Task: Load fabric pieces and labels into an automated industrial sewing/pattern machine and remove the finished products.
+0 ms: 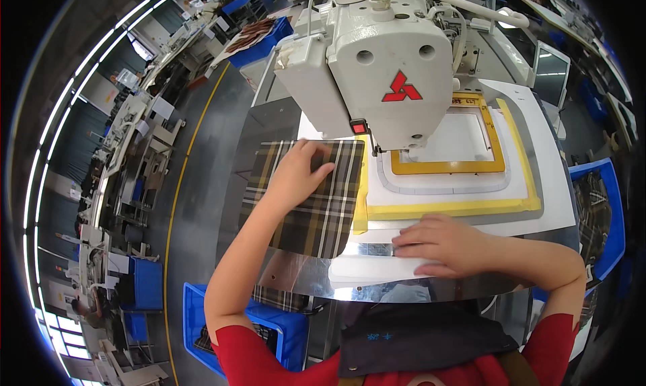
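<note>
My left hand (299, 174) rests on the upper part of a dark plaid fabric piece (316, 221), thumb held apart from the fingers. The cloth, with white and tan stripes, lies flat on the table left of the sewing machine's white head (393, 63). At the front edge my right hand (447, 248) reaches leftward, fingers loosely spread, over a white strip or stack of sheets (370, 270). Whether it touches those sheets is hard to tell. Beyond it lies a white template (431, 214) edged with yellow tape (457, 208), with a yellow frame (447, 167) under the machine head.
A blue bin (293, 339) holding plaid cloth stands below the table's left front. Another blue bin (609, 231) with plaid pieces is at the right. A tilted screen (550, 76) stands at the back right. A yellow floor line (176, 198) runs along the left aisle.
</note>
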Available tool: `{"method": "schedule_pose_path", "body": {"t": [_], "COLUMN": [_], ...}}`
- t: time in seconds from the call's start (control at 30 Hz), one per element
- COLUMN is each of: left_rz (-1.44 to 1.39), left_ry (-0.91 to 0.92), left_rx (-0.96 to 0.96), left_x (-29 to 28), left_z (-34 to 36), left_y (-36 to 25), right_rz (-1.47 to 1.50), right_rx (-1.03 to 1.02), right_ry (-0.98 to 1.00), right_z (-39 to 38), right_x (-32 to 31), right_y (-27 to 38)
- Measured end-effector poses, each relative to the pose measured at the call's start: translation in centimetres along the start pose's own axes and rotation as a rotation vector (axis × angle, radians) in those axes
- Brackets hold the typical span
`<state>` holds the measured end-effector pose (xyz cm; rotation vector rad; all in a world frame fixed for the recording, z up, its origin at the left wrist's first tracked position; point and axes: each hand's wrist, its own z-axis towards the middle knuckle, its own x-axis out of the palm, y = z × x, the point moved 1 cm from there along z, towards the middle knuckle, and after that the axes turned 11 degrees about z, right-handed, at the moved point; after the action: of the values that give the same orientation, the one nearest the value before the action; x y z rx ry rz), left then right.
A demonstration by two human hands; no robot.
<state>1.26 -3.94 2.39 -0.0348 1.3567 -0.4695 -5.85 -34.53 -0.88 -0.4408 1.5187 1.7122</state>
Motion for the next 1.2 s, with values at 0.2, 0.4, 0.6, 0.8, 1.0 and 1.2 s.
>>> {"method": "schedule_pose_path", "body": {"t": [0.2,0.4,0.6,0.8,1.0,1.2], "left_rz": [-0.065,-0.361,-0.344,-0.456,-0.005,0.103], "left_ry": [0.533,0.437,0.431,0.169,0.324,0.466], "left_rx": [0.029,-0.088,-0.161,0.022,0.070,-0.070], "left_x": [-0.1,-1.0,1.4,3.0,-0.2,-2.7], "left_z": [7.7,8.2,8.7,9.4,8.7,5.4], "left_y": [2.3,1.7,2.7,2.6,0.1,3.4], "right_rz": [-0.899,-0.867,-0.628,-0.632,-0.655,-0.705], "right_rx": [-0.175,-0.187,-0.124,-0.080,0.025,0.040], "right_ry": [-0.153,-0.170,-0.217,-0.257,-0.228,-0.222], "right_z": [7.0,10.9,8.2,4.6,1.3,-0.9], "right_x": [-1.1,-0.4,-0.6,-1.4,-1.8,-3.0], "right_y": [-2.6,-6.0,-6.2,-5.2,-4.2,-4.1]}}
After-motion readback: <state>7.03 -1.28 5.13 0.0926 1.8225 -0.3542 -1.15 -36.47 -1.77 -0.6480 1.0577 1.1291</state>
